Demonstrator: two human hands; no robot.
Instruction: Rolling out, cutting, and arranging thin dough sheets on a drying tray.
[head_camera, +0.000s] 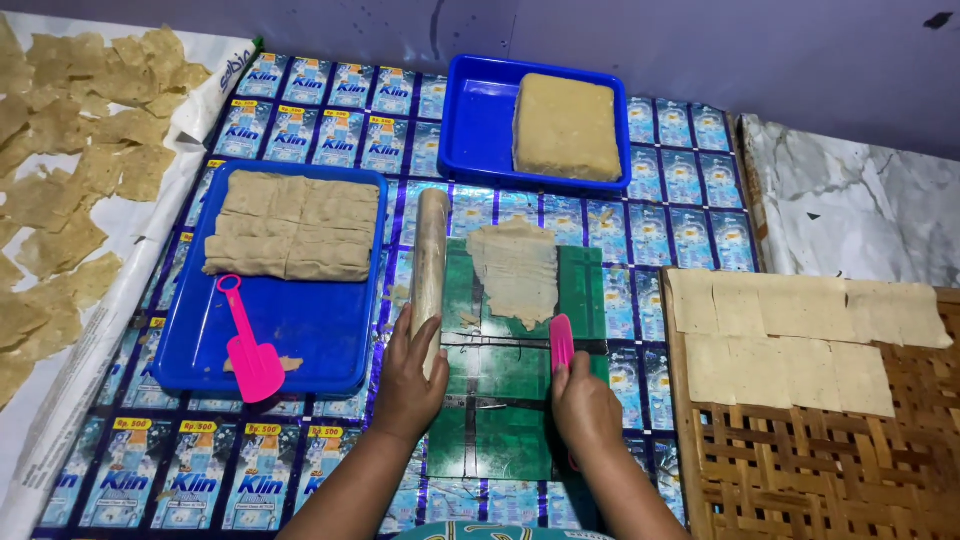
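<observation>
The scene is fairly dim and bluish, lit softly from above, so shadows are faint and short under the long pale wooden rolling pin (430, 262) and beside the deep blue plastic tray (300, 330) at nine o'clock. Mild glare glints off the glossy blue printed sachet sheeting (640, 230). Focus is crisp centrally, while edges bend and soften slightly.

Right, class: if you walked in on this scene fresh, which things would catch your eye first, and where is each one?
Two bright blue trays stand out: the left tray holds flat dough pieces and a pink scoop, the far tray a thick dough block. In the middle, the left hand grips a rolling pin beside a thin dough sheet on a green board, while the right hand holds a pink scraper.
</observation>
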